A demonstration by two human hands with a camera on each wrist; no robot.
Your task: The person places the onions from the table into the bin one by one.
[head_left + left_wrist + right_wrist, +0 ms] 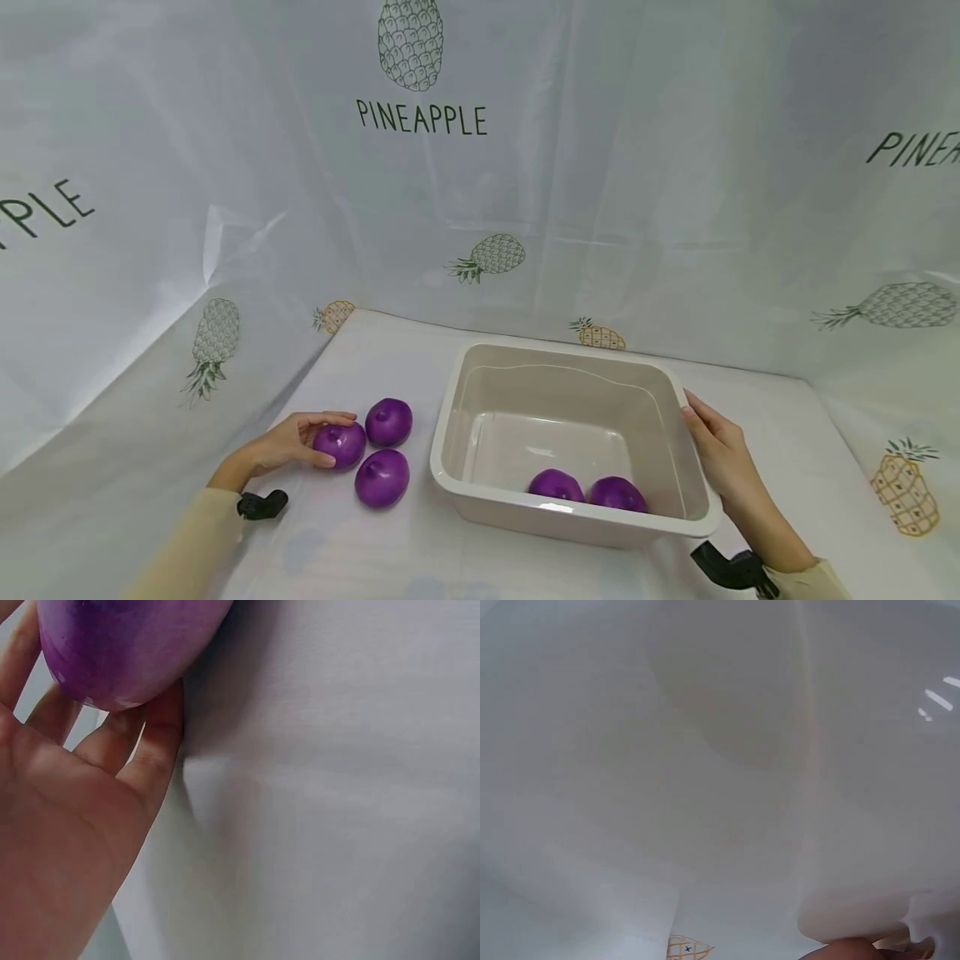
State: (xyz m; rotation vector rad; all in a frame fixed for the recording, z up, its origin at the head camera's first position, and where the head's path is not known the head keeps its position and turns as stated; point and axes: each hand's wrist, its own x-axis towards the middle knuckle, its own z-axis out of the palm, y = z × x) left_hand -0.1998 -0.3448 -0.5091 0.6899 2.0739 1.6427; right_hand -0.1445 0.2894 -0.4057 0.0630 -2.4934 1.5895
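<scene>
My left hand [281, 446] curls its thumb and fingers round a glossy purple onion-shaped ball [339, 446] at the left of the white table. In the left wrist view, fingers wrap the underside of the same purple ball [127, 652]. Two similar balls lie right beside it, one farther back [389, 422] and one nearer [382, 478]. On the right, my right hand [723, 450] grips the rim of a beige plastic basin [577, 518], thumb over the edge. Inside sit two more purple balls [556, 485] [618, 494], partly hidden by the front wall. The right wrist view shows mostly the basin's pale outer surface.
A white sheet [600, 183] printed with pineapples and lettering hangs behind the table and at both sides. The white tabletop [360, 558] extends in front of the basin and the loose balls. A black strap mount [262, 505] sits on each wrist.
</scene>
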